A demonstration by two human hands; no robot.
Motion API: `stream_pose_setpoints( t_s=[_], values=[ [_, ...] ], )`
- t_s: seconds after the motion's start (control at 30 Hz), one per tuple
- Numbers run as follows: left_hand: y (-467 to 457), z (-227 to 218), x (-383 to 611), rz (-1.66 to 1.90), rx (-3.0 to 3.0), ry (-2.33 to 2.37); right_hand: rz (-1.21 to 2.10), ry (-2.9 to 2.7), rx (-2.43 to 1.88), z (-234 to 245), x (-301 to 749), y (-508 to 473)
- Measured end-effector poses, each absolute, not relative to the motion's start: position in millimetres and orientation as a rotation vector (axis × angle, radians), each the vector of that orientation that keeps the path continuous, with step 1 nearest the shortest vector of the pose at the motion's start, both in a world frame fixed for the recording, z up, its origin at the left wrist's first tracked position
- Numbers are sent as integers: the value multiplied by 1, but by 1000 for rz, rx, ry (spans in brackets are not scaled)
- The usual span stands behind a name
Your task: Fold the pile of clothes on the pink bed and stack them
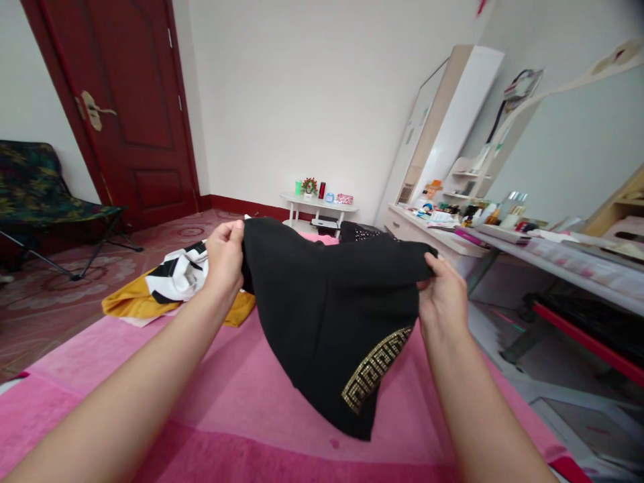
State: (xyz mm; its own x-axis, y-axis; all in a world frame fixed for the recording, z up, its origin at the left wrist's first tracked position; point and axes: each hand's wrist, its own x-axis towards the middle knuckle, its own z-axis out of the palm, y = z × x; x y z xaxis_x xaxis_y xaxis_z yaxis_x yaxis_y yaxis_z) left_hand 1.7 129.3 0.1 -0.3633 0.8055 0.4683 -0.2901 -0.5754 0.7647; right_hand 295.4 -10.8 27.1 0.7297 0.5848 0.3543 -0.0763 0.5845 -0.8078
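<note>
A black garment [322,302], cut like a skirt or shorts, hangs spread between my two hands above the pink bed cover. A band of gold studs in a Greek-key pattern [377,369] runs along its lower right side. My left hand [226,251] is closed on its upper left corner. At the upper right corner, my right hand [445,285] pinches the fabric between thumb and fingers. Behind my left forearm lie a black-and-white garment [184,272] and a mustard-yellow one [135,295]. Another dark cloth with shiny dots [359,231] shows partly behind the held garment.
The pink cover [226,396] stretches beneath my arms. A small white table [322,203] with little items stands by the far wall. On the right, a dressing table [447,231] carries many bottles. A folding camouflage chair [55,194] stands left, near the dark red door [121,87].
</note>
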Motion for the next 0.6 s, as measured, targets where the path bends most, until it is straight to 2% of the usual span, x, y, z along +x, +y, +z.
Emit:
stream_pose_setpoints(
  t_s=[0.13, 0.33, 0.5, 0.6],
  values=[
    [131, -16, 12, 1716, 1284, 904, 739, -1365, -1174, 65, 251, -50],
    [106, -4, 33, 1607, 1460, 786, 87, -1574, -1371, 56, 252, -42],
    [94, 0, 38, 1605, 1771, 860, 161, -1831, -1463, 40, 229, -32],
    [102, -6, 32, 1608, 1909, 987, 22, -1750, -1453, 49, 220, -40]
  ],
)
